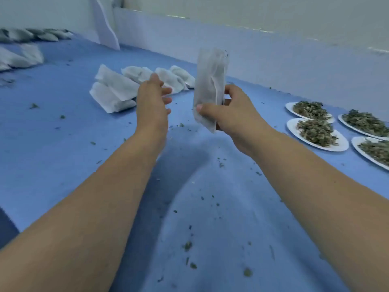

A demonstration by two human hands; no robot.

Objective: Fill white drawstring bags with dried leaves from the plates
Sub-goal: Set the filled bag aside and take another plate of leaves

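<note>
Head cam: my right hand (229, 114) pinched a white bag (209, 89) upright, long axis vertical. Left hand (153, 98) was empty, fingers spread, just left of it. Leaf plates (315, 131) sat off right, nearer the right hand.

Two bare forearms reach in from the bottom corners of the view, uncovered from the frame edge to the wrist, with no sleeve, cuff or glove on either. The left hand (152, 102) and the right hand (233, 114) are likewise bare, and no ring, watch, bracelet or band shows at the wrists or knuckles. The fingers (166, 91) look slim with short, plain nails, the clearest being the pale thumbnail of the right hand; finer marks on them are lost in the motion blur.
</note>
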